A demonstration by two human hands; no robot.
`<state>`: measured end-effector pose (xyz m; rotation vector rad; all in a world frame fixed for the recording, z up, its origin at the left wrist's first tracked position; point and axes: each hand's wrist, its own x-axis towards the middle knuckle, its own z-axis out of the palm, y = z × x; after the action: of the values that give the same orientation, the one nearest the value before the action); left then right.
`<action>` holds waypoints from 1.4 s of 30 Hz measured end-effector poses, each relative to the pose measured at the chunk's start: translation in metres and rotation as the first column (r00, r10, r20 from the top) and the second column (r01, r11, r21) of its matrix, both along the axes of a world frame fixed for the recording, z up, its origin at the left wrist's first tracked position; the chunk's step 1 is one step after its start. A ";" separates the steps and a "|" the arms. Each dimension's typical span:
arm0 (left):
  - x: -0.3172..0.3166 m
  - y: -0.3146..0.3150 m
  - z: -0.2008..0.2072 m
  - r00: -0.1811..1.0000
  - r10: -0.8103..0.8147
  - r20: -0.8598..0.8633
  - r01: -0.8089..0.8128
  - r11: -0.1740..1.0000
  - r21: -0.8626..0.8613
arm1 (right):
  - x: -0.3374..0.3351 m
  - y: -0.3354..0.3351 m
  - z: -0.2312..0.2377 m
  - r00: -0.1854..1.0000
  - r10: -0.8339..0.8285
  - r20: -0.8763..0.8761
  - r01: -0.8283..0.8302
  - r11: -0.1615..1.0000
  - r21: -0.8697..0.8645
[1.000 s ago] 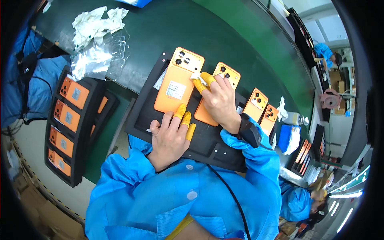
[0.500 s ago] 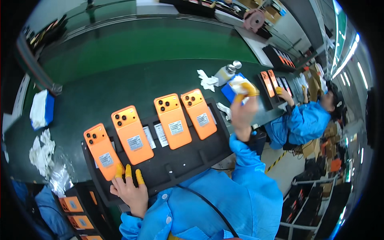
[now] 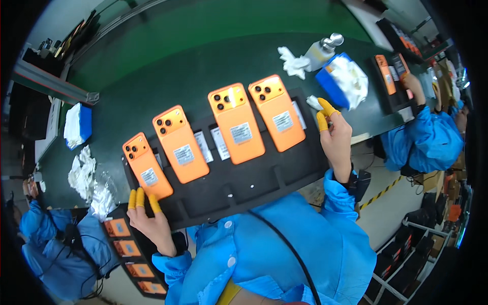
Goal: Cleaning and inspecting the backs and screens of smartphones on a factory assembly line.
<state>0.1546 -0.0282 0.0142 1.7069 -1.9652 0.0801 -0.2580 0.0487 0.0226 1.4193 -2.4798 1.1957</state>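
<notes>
Several orange smartphones lie camera side up in a row on a black tray (image 3: 244, 195), each with a white label. My left hand (image 3: 150, 221), with yellow finger cots on its fingers, has its fingers spread at the tray's lower left edge. One fingertip is beside the bottom of the leftmost phone (image 3: 147, 168). Past the tray's right end, my right hand (image 3: 335, 134) pinches a crumpled white wipe (image 3: 313, 102) between cot-covered fingertips. The rightmost phone (image 3: 277, 114) is nearest to that hand.
Beyond my right hand stand a blue box of wipes (image 3: 330, 89) and a pump bottle (image 3: 320, 53). Another blue box (image 3: 79, 127), used wipes (image 3: 82, 170) and clear plastic (image 3: 103, 198) lie left. A co-worker (image 3: 422, 137) handles phones at far right. Boxed phones (image 3: 129, 249) are stacked lower left.
My right hand has come back from the blue box of wipes to the wipe beside the tray. The left hand has shifted slightly off the leftmost phone. The whole view has swung.
</notes>
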 end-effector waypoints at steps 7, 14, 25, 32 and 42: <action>0.044 -0.010 -0.022 0.849 0.206 -0.486 -0.043 0.944 0.326 | 0.005 -0.001 -0.020 0.995 0.031 0.095 -0.041 0.994 0.099; 0.059 -0.024 -0.010 0.693 0.369 -0.619 0.068 0.821 0.567 | 0.003 0.012 -0.025 0.985 0.071 0.157 -0.099 0.979 0.177; 0.072 -0.020 -0.031 0.575 0.367 -0.731 0.065 0.871 0.487 | 0.009 0.020 -0.044 0.834 0.084 0.545 -0.044 0.995 -0.086; 0.079 -0.016 -0.027 0.687 0.301 -0.662 0.117 0.853 0.509 | 0.009 0.022 -0.043 0.814 0.048 0.579 -0.036 0.999 -0.033; 0.068 -0.015 -0.018 0.764 0.285 -0.579 0.101 0.833 0.545 | 0.015 0.021 -0.032 0.794 0.063 0.605 -0.035 0.998 -0.058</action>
<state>0.2227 -0.0434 -0.0040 1.8249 -1.4228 -1.0114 -0.2426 0.0696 -0.0099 1.2298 -2.7710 1.9720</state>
